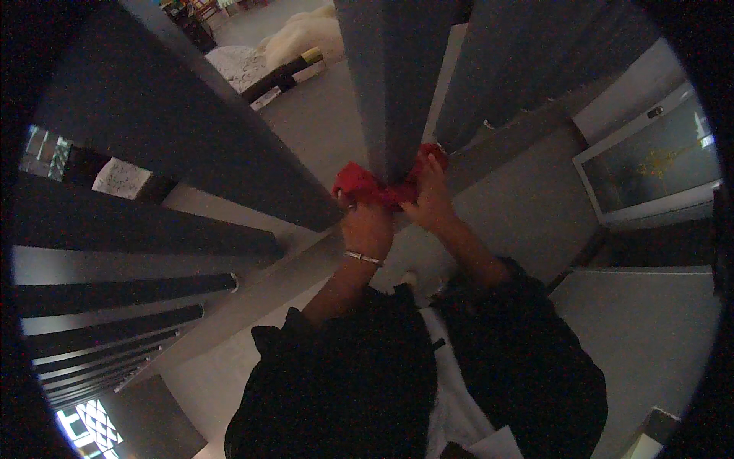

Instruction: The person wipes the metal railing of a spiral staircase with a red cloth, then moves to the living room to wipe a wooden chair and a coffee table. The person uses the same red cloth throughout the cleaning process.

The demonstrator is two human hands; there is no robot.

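Observation:
A crumpled red cloth [361, 179] is pressed around the lower part of a dark grey vertical slat [387, 86]. On its left side my left hand [367, 226], with a bracelet at the wrist, grips the cloth; its fingertips are partly hidden in the folds. My right hand [430, 198] holds the other end of the cloth at the slat's right side, fingers pointing upward. Between the two hands the cloth runs across the near face of the slat.
More tall grey slats [200, 126] stand in a row to the left, rising from a low ledge [252, 298]. Another broad slat [516, 57] is at the right. Beyond the slats lies a pale covered piece of furniture [298, 37]. A white-framed glass panel [654, 160] is at the far right.

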